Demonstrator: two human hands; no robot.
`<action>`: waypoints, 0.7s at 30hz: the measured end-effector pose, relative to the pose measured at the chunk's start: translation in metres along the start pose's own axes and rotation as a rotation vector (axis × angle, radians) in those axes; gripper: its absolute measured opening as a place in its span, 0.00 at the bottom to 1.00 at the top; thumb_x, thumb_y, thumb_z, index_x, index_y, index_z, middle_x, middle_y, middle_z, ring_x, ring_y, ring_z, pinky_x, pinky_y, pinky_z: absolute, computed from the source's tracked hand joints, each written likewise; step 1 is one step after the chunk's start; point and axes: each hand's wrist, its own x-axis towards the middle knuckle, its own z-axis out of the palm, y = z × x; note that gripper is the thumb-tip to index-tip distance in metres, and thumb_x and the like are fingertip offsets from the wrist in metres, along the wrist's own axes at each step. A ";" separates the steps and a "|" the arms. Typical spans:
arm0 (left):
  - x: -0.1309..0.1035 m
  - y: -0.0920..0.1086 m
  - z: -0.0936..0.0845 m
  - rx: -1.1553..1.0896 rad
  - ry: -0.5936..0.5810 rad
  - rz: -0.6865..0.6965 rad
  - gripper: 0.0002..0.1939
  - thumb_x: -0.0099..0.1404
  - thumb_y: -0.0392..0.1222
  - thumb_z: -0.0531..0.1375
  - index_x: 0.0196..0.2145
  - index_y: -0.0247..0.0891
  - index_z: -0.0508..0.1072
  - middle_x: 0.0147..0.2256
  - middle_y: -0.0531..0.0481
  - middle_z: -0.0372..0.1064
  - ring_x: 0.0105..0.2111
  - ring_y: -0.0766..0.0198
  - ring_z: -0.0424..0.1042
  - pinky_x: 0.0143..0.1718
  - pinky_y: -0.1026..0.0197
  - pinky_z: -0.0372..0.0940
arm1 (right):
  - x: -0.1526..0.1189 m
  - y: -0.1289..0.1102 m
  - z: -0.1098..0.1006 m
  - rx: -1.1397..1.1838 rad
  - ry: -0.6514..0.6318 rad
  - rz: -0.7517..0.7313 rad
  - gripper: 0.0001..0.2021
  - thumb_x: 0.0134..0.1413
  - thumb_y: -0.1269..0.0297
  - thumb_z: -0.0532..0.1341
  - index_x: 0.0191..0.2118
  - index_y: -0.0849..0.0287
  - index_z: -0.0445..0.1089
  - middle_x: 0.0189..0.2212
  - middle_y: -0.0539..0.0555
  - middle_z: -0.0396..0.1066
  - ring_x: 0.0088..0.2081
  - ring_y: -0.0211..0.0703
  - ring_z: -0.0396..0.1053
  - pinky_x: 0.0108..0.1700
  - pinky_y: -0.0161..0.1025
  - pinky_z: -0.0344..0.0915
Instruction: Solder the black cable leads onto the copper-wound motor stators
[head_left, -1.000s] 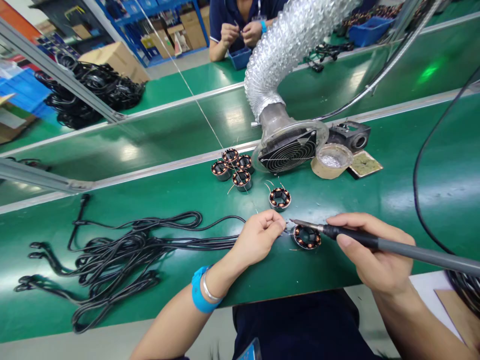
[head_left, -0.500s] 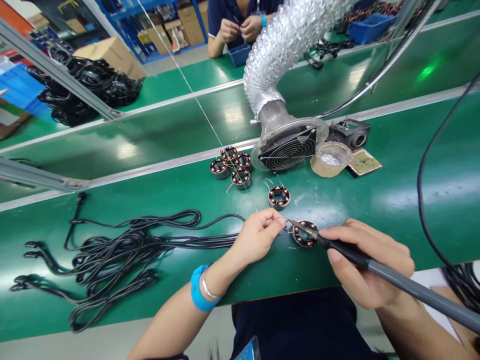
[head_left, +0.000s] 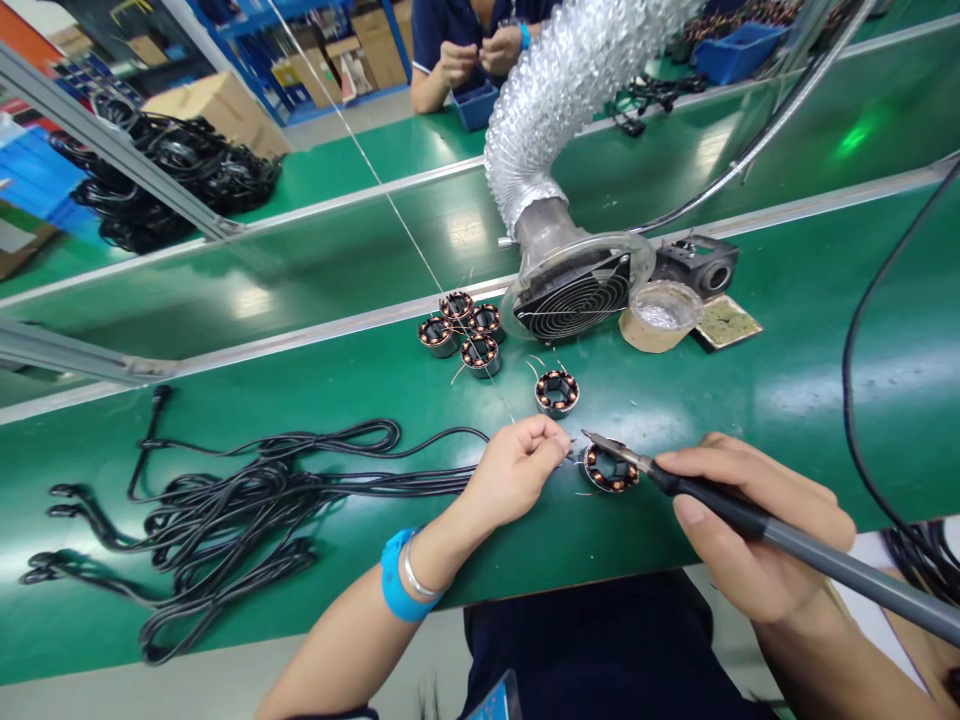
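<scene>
My right hand point(head_left: 772, 540) is wrapped around the dark handle of a soldering iron point(head_left: 712, 505). Its metal tip hovers just above a ring-shaped motor stator with copper windings point(head_left: 613, 486). Beside that stator my left hand point(head_left: 517, 468) pinches a thin lead between thumb and fingers; small wire ends stick out toward the ring. Black cables point(head_left: 420, 484) run under the left hand from the left. A thin solder wire point(head_left: 390, 198) slants down from above to the left hand. Another stator point(head_left: 557, 408) with loose wire ends sits just behind.
Several stators point(head_left: 480, 368) stand grouped near the back rail. A fume extractor fan point(head_left: 574, 300) on a silver duct point(head_left: 525, 150) overhangs the bench, with a round tub point(head_left: 658, 335) and a sponge tray point(head_left: 726, 325) beside it. Across the bench, a co-worker's hands point(head_left: 480, 60) are busy.
The soldering iron and my right hand have drawn back slightly to the right, so the tip is away from the wire ends. My left hand stays in place.
</scene>
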 end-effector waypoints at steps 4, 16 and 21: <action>0.000 0.000 -0.001 -0.005 -0.002 -0.002 0.11 0.61 0.47 0.56 0.28 0.36 0.66 0.21 0.58 0.53 0.22 0.70 0.50 0.24 0.65 0.46 | 0.000 0.000 0.001 0.003 -0.002 -0.006 0.11 0.52 0.73 0.62 0.43 0.59 0.73 0.27 0.50 0.70 0.27 0.40 0.67 0.28 0.39 0.63; 0.000 0.001 0.001 -0.025 -0.009 -0.009 0.11 0.61 0.46 0.57 0.28 0.36 0.66 0.21 0.58 0.53 0.21 0.71 0.50 0.24 0.65 0.45 | -0.005 0.003 0.007 0.040 -0.030 -0.001 0.11 0.51 0.74 0.62 0.42 0.61 0.73 0.28 0.51 0.72 0.25 0.37 0.65 0.26 0.38 0.62; 0.001 0.000 -0.001 -0.022 -0.005 -0.010 0.11 0.61 0.46 0.57 0.28 0.36 0.66 0.21 0.58 0.53 0.21 0.71 0.49 0.24 0.65 0.46 | -0.008 0.005 0.007 0.100 -0.005 0.004 0.13 0.50 0.74 0.62 0.44 0.62 0.73 0.27 0.51 0.69 0.25 0.38 0.64 0.25 0.39 0.61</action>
